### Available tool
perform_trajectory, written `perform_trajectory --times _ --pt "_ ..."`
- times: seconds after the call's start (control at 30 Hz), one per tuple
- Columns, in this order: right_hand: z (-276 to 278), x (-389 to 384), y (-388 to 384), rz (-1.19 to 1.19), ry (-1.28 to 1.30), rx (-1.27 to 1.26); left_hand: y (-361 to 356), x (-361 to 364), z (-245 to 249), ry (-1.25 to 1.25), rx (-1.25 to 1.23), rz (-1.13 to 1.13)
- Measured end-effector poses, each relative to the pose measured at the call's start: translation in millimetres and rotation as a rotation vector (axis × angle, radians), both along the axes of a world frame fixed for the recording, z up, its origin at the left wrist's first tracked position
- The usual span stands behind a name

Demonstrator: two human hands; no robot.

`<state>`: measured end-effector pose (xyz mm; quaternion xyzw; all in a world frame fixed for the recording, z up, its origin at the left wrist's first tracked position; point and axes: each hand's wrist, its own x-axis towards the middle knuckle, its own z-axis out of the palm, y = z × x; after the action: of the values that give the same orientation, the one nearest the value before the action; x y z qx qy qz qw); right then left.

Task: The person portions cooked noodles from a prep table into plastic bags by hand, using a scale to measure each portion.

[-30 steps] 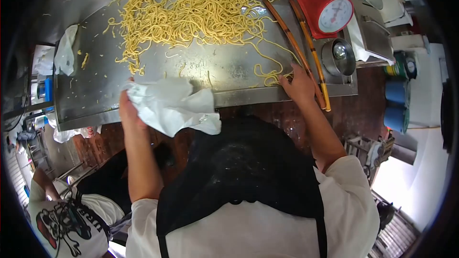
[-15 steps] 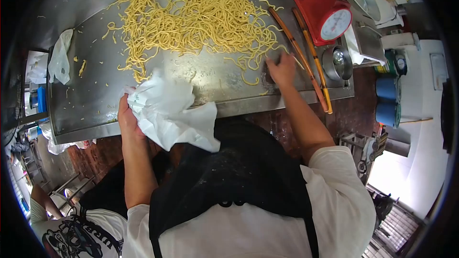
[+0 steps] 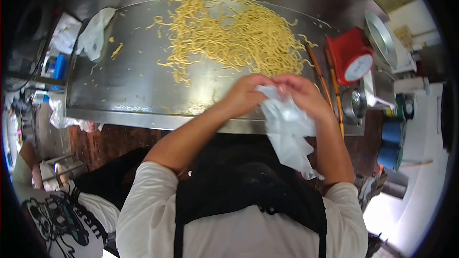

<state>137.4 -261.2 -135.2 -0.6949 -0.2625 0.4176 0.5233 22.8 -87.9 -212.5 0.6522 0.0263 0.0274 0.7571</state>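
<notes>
At the near edge of the metal table (image 3: pixel 129 81), a white plastic bag (image 3: pixel 289 131) is grasped at its top by the fingers of the left hand (image 3: pixel 245 96) and right hand (image 3: pixel 307 96); it could be torn if pulled unevenly. Farther, yellow noodles (image 3: pixel 229 36) are spread.

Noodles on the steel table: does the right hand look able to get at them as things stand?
Probably yes: the right hand is close to the noodles, with nothing visible between them. It meets the left hand at the top of the white bag, though, and may need freeing first.
</notes>
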Motion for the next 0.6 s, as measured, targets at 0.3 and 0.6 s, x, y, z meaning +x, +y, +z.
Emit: perform_trajectory --times 0.3,0.6 --pt "14.6 33.6 -36.3 0.156 -0.413 -0.316 -28.7 15.7 -7.1 0.162 0.188 -0.175" --pt "54.8 50.9 -58.9 -0.116 -0.710 -0.279 -19.8 9.8 -44.1 0.606 -0.415 -0.071"
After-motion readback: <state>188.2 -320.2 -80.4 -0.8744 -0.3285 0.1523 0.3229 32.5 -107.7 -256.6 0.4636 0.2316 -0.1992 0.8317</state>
